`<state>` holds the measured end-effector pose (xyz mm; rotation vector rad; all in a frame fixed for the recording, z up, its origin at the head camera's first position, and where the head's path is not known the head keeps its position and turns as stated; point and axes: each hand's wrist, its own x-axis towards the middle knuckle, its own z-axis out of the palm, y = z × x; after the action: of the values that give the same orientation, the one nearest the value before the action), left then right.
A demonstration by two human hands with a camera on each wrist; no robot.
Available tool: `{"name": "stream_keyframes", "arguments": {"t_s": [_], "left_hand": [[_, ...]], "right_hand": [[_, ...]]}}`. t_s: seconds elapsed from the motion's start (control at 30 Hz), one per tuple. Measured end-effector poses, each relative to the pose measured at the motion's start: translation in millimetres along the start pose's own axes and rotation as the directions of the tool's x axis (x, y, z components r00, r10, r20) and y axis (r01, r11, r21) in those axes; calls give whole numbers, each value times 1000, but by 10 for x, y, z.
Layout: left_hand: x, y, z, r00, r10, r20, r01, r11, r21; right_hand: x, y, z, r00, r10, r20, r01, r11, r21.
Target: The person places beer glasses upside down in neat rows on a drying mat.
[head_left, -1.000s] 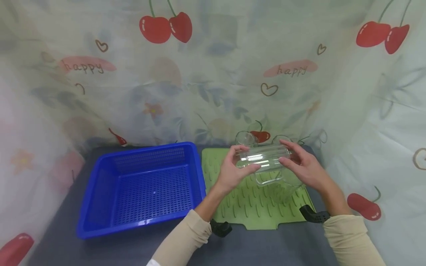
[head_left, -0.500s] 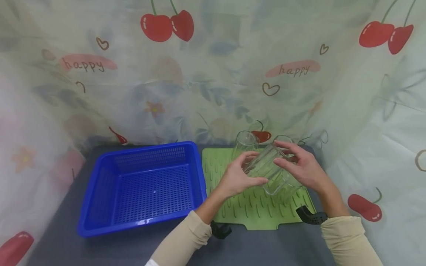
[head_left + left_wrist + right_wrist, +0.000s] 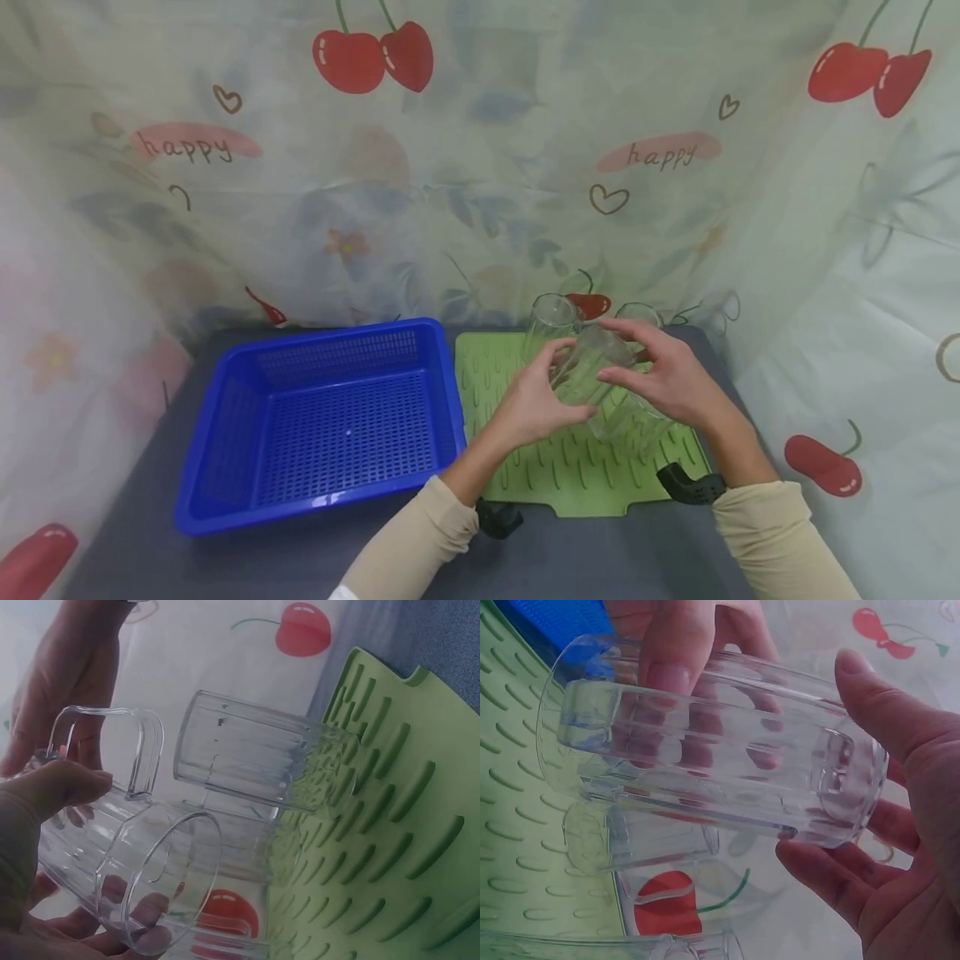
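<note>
A clear glass mug (image 3: 592,367) with a handle is held tilted above the green mat (image 3: 577,492), its mouth pointing down and its base up. My left hand (image 3: 538,398) grips its body nearer the mouth; in the left wrist view that thumb lies by the handle (image 3: 146,750). At the base end, the thumb and fingers of my right hand (image 3: 670,373) hold the mug from both sides. Behind it, other clear glass mugs stand on the mat, one at the back left (image 3: 551,321) and one at the back right (image 3: 637,313).
A blue plastic basket (image 3: 197,467) with a perforated floor stands left of the mat on the dark grey table (image 3: 360,546). A further glass mug (image 3: 262,754) rises from the mat close to the held one. A printed curtain (image 3: 480,208) hangs behind.
The mug has turned from lying nearly level between both hands to a steep tilt, base upward. My right hand has shifted slightly left, and my left hand sits a little lower than before.
</note>
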<state>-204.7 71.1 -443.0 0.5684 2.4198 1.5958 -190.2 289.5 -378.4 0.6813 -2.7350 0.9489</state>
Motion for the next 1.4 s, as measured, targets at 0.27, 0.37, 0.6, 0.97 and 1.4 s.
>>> {"name": "stream_keyframes", "arguments": {"t_s": [0.27, 0.37, 0.6, 0.97, 1.4], "left_hand": [[-12, -28, 7, 1000, 24, -1, -24, 1000, -11], [-14, -41, 15, 1000, 27, -16, -27, 1000, 16], [-22, -76, 28, 999, 6, -37, -5, 1000, 28], [-34, -131, 33, 998, -4, -57, 4, 1000, 6], [-28, -198, 100, 994, -53, -93, 51, 998, -26]], "right_hand": [[-82, 32, -90, 999, 35, 18, -37, 995, 96], [-140, 45, -172, 996, 84, -5, -83, 990, 115], [-276, 236, -347, 986, 165, -33, -161, 982, 99], [-535, 779, -441, 940, 332, -80, -326, 942, 80], [-924, 1446, -164, 852, 523, 30, -524, 852, 20]]}}
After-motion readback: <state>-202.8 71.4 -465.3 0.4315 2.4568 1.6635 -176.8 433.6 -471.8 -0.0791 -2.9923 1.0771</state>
